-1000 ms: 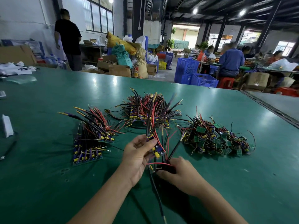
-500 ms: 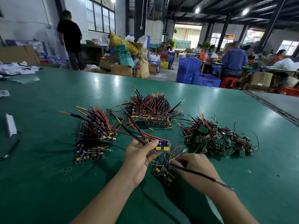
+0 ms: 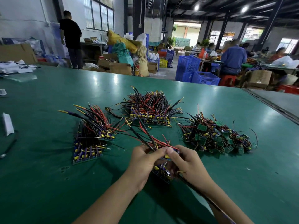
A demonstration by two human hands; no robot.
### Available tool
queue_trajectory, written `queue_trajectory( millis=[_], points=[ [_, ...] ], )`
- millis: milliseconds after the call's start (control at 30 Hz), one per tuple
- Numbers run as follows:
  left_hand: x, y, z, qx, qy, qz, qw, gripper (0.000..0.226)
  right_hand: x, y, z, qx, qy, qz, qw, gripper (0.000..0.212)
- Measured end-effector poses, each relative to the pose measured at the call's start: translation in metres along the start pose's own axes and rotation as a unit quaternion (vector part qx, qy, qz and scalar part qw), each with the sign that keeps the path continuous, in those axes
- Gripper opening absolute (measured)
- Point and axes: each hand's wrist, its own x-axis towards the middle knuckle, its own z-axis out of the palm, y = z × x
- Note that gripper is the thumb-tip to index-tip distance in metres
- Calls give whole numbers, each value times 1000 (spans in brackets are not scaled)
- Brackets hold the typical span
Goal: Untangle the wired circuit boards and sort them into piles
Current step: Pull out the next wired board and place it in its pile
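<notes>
My left hand (image 3: 144, 160) and my right hand (image 3: 186, 162) meet over the green table (image 3: 48, 183), both gripping a small bundle of wired circuit boards (image 3: 161, 172). Its red and black wires (image 3: 145, 135) stick up and away to the left from between my thumbs. One long black wire trails back under my right forearm. A stack of blue boards with wires (image 3: 90, 139) lies to the left. A second pile of wired boards (image 3: 150, 109) sits behind my hands. A tangled heap of small green boards (image 3: 215, 136) lies to the right.
A white slip (image 3: 7, 123) and a dark cable (image 3: 8, 147) lie at the table's left edge. A seam (image 3: 275, 105) splits the table at the right. Beyond the far edge stand blue crates (image 3: 194, 71), cardboard boxes and several people.
My hands have come together: the board my left hand held apart now sits with the one in my right hand. The wires now point up and left.
</notes>
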Motion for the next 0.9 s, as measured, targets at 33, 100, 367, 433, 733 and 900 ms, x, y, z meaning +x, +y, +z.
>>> queue_trajectory(
  millis=[33, 100, 367, 433, 733, 900],
  points=[
    [-1, 1, 0, 1, -2, 1, 1000, 5, 0, 1, -2, 5, 4, 0, 1000, 38],
    [-1, 2, 0, 1, -15, 4, 1000, 7, 1, 2, -5, 41, 8, 3, 999, 40],
    [0, 7, -7, -12, -71, -46, 996, 17, -2, 0, -12, 145, -48, 50, 987, 24],
    [0, 8, -9, -21, -79, -57, 995, 31, -3, -1, -13, 165, -60, 64, 982, 27],
    [2, 6, -11, -83, -104, -78, 988, 25, -4, -3, -5, 309, -59, 98, 944, 27],
    [8, 9, -14, -86, -40, -41, 995, 14, -1, -2, -3, 282, -14, 94, 955, 29]
  ],
)
